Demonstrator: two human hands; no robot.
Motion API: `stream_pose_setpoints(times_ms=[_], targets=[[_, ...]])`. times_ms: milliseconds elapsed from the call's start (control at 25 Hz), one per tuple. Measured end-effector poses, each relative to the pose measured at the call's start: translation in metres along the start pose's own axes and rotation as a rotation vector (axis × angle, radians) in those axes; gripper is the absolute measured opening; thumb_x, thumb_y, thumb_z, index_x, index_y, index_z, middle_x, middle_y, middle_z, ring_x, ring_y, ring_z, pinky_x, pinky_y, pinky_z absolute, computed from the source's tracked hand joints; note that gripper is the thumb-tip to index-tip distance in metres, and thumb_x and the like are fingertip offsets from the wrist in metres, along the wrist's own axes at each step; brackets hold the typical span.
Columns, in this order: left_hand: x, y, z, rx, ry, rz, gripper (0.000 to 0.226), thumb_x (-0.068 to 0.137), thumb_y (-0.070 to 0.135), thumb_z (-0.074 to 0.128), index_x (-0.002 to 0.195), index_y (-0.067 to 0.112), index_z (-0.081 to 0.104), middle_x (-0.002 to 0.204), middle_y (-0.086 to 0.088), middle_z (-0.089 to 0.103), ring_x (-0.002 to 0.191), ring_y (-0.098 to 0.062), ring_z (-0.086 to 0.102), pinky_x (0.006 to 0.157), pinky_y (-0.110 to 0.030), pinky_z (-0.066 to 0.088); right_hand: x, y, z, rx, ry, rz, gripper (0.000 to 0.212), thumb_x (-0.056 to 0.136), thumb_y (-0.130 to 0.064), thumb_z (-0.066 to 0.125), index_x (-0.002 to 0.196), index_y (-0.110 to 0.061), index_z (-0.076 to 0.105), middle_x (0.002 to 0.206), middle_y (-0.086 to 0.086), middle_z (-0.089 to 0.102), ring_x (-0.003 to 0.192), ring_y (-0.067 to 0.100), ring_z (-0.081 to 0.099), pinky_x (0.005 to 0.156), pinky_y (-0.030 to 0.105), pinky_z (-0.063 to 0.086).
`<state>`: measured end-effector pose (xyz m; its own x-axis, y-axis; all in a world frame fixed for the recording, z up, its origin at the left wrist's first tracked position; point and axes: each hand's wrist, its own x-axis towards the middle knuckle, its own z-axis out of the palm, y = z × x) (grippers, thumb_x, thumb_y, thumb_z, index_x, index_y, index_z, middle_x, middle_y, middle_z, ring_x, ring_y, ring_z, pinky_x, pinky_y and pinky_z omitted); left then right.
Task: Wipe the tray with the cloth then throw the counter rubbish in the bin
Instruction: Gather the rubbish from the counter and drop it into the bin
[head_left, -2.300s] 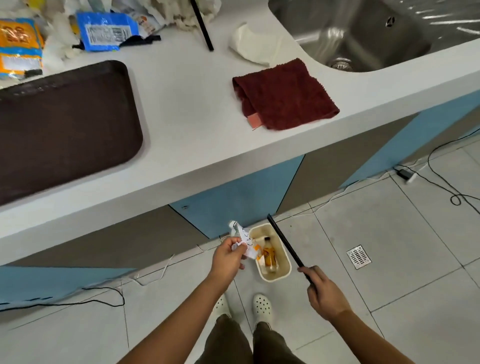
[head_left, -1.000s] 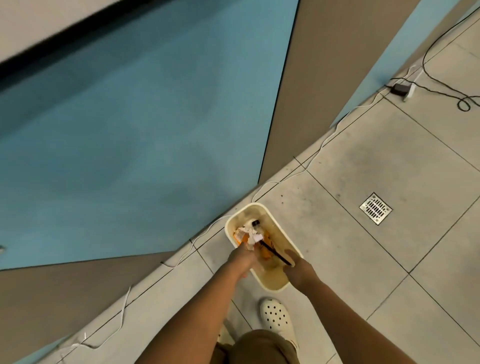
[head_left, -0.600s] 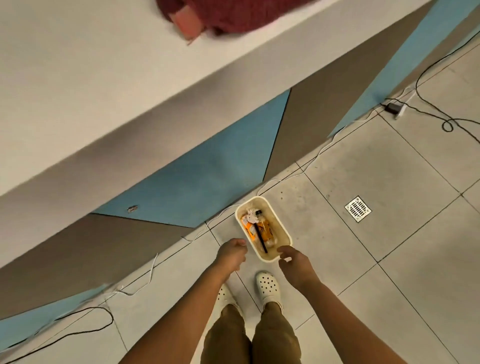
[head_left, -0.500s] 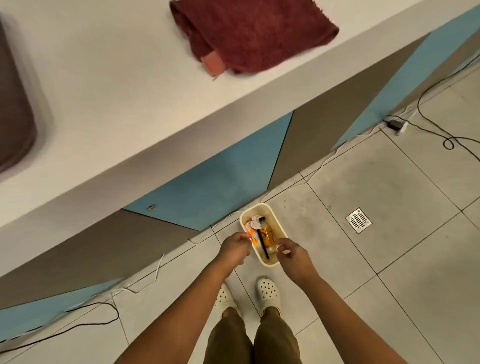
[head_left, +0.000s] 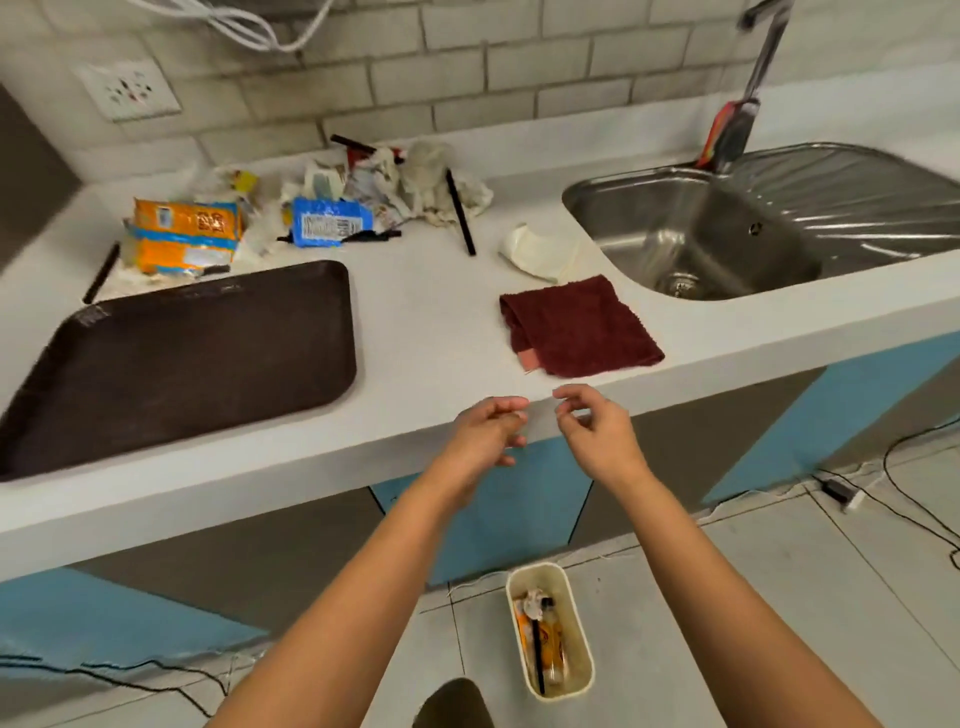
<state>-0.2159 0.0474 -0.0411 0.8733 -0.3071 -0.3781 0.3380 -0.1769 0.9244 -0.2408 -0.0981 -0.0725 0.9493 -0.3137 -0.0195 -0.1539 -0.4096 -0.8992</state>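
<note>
While both hands hover empty, left hand (head_left: 488, 434) and right hand (head_left: 592, 434) loosely curled, the bin (head_left: 549, 631) below them runs lengthwise toward the counter (head_left: 431, 312).

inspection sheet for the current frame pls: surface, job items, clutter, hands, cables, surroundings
Surface: white counter, rubbish piled along the back wall.
Job's things: brown tray bare; red cloth folded near the sink; bin on the floor, holding wrappers and a black straw.
Clutter: orange packet, blue wrapper, black straw, crumpled tissue, white scrap.
Hands: left hand and right hand loosely curled, empty, at the counter edge.
Cables: black cable and adapter on the floor; white cables on the wall.
Surroundings: tiled wall, socket, tap.
</note>
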Motion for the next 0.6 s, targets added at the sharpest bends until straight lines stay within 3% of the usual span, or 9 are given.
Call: stream_pose_setpoints(times_ms=[200,400,600], targets=[[0.014,0.031,-0.028,-0.041,0.096,0.069,0.014,0.093,0.013,0.052,0.1,0.02,0.061,0.093,0.004,0.06,0.075,-0.011,0.058,0.061,-0.023,0.044,0.028,-0.017,-0.004,-0.032,-0.003,-0.045,0.019,0.091,-0.01,0.05,0.103,-0.018,0.063,0.077,-0.004,0.056,0.055,0.009,0.047,0.05,0.013,0.039],[0.067,0.051,-0.064,-0.053,0.193,0.081,0.014,0.092,0.013,0.051,0.102,0.019,0.06,0.092,0.004,0.059,0.077,-0.011,0.058,0.065,-0.024,0.047,0.081,-0.031,0.001,-0.097,0.01,-0.068,0.024,0.089,-0.005,0.051,0.109,-0.011,0.063,0.077,-0.005,0.055,0.064,0.008,0.05,0.062,0.015,0.043],[0.142,0.067,-0.097,-0.056,0.202,0.079,0.017,0.091,0.01,0.051,0.103,0.016,0.06,0.089,0.003,0.058,0.077,-0.011,0.057,0.065,-0.025,0.047,0.158,-0.051,0.014,-0.262,0.106,-0.131,0.033,0.087,0.002,0.045,0.112,-0.009,0.063,0.114,0.007,0.055,0.099,0.015,0.052,0.085,0.014,0.033]])
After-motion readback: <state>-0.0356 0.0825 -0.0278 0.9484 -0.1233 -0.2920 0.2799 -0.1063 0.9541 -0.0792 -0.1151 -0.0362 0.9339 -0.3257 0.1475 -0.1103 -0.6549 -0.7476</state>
